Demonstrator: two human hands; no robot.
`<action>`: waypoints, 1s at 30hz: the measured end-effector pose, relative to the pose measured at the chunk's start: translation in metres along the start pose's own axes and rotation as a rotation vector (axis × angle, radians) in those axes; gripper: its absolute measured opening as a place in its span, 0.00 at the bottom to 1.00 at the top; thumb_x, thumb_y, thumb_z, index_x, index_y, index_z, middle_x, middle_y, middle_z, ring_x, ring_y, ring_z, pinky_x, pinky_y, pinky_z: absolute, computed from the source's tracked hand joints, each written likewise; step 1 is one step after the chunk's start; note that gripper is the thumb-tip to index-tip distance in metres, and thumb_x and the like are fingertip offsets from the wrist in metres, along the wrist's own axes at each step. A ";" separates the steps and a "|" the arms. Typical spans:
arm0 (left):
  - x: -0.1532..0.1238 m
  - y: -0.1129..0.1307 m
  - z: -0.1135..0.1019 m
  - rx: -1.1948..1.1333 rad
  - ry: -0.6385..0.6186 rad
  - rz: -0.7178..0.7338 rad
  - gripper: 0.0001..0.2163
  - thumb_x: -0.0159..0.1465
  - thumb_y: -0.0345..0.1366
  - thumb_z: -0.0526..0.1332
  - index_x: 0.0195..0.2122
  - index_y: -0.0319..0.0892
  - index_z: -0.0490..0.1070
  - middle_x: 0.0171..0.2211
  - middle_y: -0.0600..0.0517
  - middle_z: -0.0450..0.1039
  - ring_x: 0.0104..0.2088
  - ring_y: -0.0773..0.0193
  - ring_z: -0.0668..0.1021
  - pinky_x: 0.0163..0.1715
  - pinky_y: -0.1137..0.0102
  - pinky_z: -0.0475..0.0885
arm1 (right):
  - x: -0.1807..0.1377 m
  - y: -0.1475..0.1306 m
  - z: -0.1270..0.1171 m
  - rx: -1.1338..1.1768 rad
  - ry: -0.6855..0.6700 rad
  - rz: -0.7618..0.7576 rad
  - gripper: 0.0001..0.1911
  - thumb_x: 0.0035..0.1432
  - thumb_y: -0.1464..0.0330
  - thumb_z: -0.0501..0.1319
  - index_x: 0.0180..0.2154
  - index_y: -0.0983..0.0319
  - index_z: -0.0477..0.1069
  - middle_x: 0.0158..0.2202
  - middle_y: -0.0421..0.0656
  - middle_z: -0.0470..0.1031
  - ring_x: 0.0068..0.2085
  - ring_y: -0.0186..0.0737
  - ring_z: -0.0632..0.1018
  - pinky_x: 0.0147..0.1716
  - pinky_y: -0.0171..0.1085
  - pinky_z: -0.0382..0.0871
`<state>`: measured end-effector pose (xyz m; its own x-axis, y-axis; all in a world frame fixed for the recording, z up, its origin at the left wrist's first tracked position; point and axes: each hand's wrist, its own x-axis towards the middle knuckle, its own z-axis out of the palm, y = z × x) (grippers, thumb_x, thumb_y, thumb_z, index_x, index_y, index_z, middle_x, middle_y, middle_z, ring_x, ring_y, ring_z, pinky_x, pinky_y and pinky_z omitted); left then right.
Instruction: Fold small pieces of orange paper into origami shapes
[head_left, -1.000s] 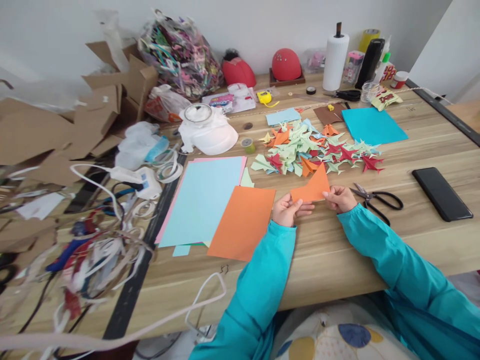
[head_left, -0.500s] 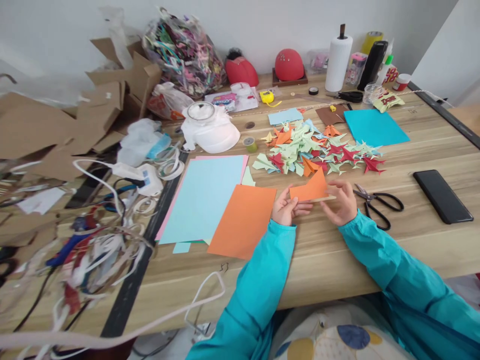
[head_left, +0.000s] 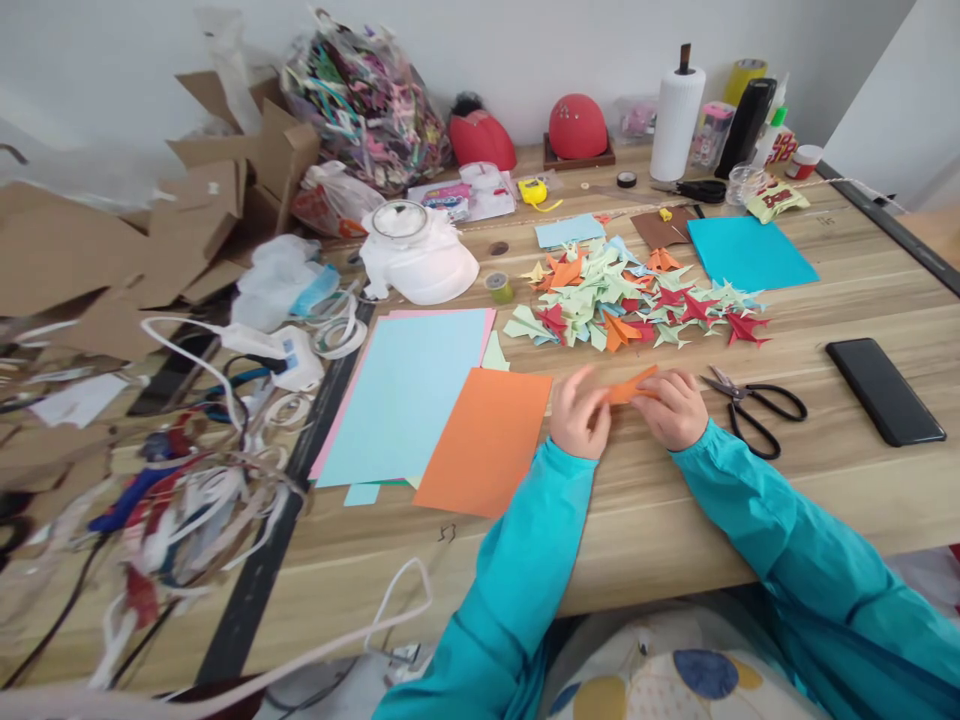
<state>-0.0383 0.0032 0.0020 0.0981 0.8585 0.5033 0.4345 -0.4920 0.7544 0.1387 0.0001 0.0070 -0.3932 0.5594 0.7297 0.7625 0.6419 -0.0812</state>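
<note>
Between my hands is a small piece of folded orange paper (head_left: 628, 388), now a narrow shape low over the wooden table. My right hand (head_left: 673, 408) pinches its right end. At its left end, my left hand (head_left: 579, 415) has thumb and fingertips closed on the paper, the upper fingers slightly blurred. Just beyond lies a pile of folded paper pieces (head_left: 592, 290) in pale green, orange, red and blue. A larger orange sheet (head_left: 484, 440) lies left of my left hand, overlapping a stack of light blue sheets (head_left: 409, 390). Black-handled scissors (head_left: 750, 405) rest right of my right hand.
A black phone (head_left: 885, 392) lies at the right and a bright blue sheet (head_left: 752, 253) at the back right. White wrapped material (head_left: 424, 265) stands behind the sheets. Tangled cords (head_left: 202, 510), a power strip (head_left: 289, 358) and torn cardboard (head_left: 187, 220) crowd the left.
The folded orange paper has gone from a raised, wider shape to a narrower, lower one. My right hand has closed on its right end, and my left hand has turned over with fingers curled.
</note>
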 end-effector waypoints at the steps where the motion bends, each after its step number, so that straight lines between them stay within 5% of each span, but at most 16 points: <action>1: 0.000 0.001 -0.001 0.074 -0.053 0.080 0.08 0.56 0.36 0.57 0.34 0.42 0.72 0.50 0.43 0.66 0.51 0.54 0.68 0.50 0.56 0.62 | -0.001 0.000 0.001 0.002 -0.009 -0.010 0.07 0.54 0.73 0.56 0.30 0.59 0.72 0.35 0.42 0.74 0.40 0.37 0.70 0.40 0.39 0.60; 5: -0.001 0.007 0.001 0.235 -0.167 0.205 0.08 0.57 0.34 0.55 0.29 0.43 0.73 0.46 0.44 0.70 0.48 0.53 0.70 0.50 0.53 0.60 | -0.005 0.000 0.007 0.026 -0.071 -0.035 0.08 0.55 0.73 0.55 0.32 0.59 0.72 0.35 0.42 0.74 0.41 0.37 0.70 0.42 0.40 0.60; 17: 0.004 0.013 -0.001 0.145 -0.274 0.143 0.07 0.54 0.34 0.57 0.29 0.46 0.74 0.46 0.49 0.72 0.48 0.53 0.71 0.55 0.51 0.50 | 0.001 -0.009 0.004 0.026 -0.134 -0.030 0.08 0.55 0.73 0.54 0.29 0.61 0.71 0.35 0.42 0.75 0.38 0.37 0.70 0.41 0.39 0.58; 30: 0.003 0.000 -0.010 0.342 -0.199 0.318 0.07 0.55 0.33 0.57 0.32 0.48 0.73 0.48 0.52 0.70 0.50 0.53 0.69 0.55 0.49 0.46 | 0.002 -0.006 -0.003 -0.010 -0.054 0.018 0.07 0.54 0.73 0.56 0.30 0.58 0.71 0.36 0.40 0.75 0.41 0.37 0.70 0.43 0.38 0.58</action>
<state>-0.0467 0.0048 0.0078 0.4276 0.7011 0.5706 0.6202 -0.6867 0.3791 0.1353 -0.0040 0.0107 -0.4064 0.5981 0.6908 0.7744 0.6267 -0.0870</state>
